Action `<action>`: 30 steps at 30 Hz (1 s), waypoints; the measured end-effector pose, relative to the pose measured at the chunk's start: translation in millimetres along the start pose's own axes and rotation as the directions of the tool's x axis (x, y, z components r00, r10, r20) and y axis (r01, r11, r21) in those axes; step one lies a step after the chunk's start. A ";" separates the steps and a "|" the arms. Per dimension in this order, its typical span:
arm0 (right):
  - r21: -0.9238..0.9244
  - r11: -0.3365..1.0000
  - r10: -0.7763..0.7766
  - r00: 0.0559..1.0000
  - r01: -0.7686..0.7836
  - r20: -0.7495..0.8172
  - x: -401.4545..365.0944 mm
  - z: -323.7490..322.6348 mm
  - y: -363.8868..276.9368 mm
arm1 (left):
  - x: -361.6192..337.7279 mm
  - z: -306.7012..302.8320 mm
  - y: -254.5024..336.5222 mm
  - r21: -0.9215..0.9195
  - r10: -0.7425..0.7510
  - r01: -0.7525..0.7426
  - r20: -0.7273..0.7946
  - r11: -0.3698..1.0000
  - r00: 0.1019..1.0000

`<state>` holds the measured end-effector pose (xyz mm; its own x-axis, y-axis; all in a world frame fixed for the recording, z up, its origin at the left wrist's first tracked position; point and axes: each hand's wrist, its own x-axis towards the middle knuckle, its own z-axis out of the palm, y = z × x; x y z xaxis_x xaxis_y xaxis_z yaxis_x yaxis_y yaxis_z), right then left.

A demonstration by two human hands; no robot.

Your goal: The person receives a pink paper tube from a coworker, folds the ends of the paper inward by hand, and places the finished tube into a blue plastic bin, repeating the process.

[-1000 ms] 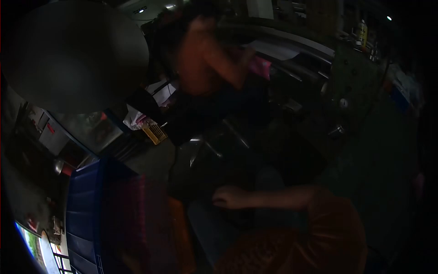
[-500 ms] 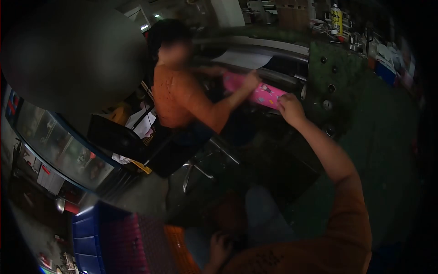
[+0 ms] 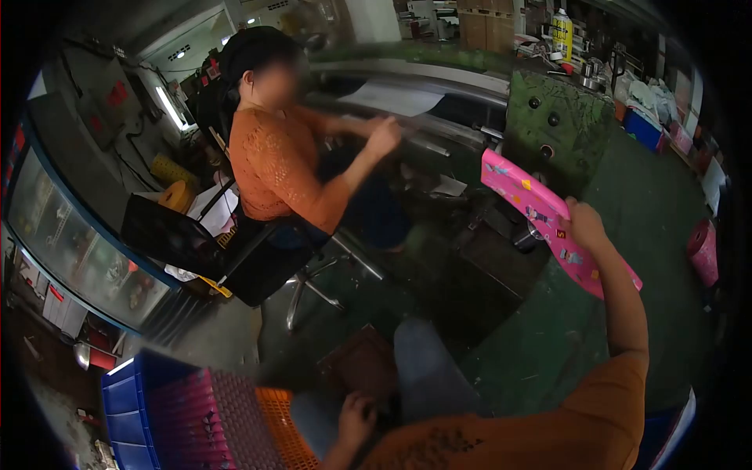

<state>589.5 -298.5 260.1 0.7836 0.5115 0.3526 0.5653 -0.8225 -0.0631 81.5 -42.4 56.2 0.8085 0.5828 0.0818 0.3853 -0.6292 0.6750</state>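
Note:
My right hand (image 3: 583,226) is closed on the upper edge of a pink printed sheet (image 3: 560,233), which has small coloured figures on it. The sheet hangs slanting down to the right, its lower end passing behind my forearm. Low in the view, my left hand (image 3: 357,417) rests by my lap with its fingers loosely bent and apart, beside a dark patch between my legs. A seated person (image 3: 282,149) in an orange top faces the long machine (image 3: 470,106), arms stretched toward it and one hand raised above the lap.
The machine's green end housing (image 3: 558,117) with round knobs stands behind the sheet. A blue crate (image 3: 129,415) and an orange basket (image 3: 278,423) flank stacked pink rolls (image 3: 188,415) at lower left. An office chair (image 3: 274,270) stands under the person; a pink roll (image 3: 703,254) is at far right.
My right hand has drawn the pink sheet away to the right and down, out of the other person's hand. That person's hand has pulled back. The view has turned slightly and brightened.

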 end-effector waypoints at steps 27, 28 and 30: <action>0.520 0.364 -0.893 0.131 0.773 0.430 -135.3 52.0 -379.0 | 49.8 -94.7 12.8 0.499 -0.004 0.005 -0.003 0.866 1.000; 0.394 0.266 -0.958 0.194 0.880 0.213 -136.7 68.3 -378.3 | 53.5 -96.6 14.2 0.413 -0.120 0.070 0.097 0.908 0.988; 0.230 0.195 -0.979 0.204 0.954 -0.017 -138.0 84.0 -375.4 | 60.1 -94.2 13.1 0.399 -0.123 0.086 0.068 0.913 0.990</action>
<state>290.8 -39.4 156.7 -0.3980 0.9051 0.1494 0.9164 0.3849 0.1094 93.2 32.9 139.0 0.7835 0.6192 -0.0516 0.5984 -0.7296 0.3309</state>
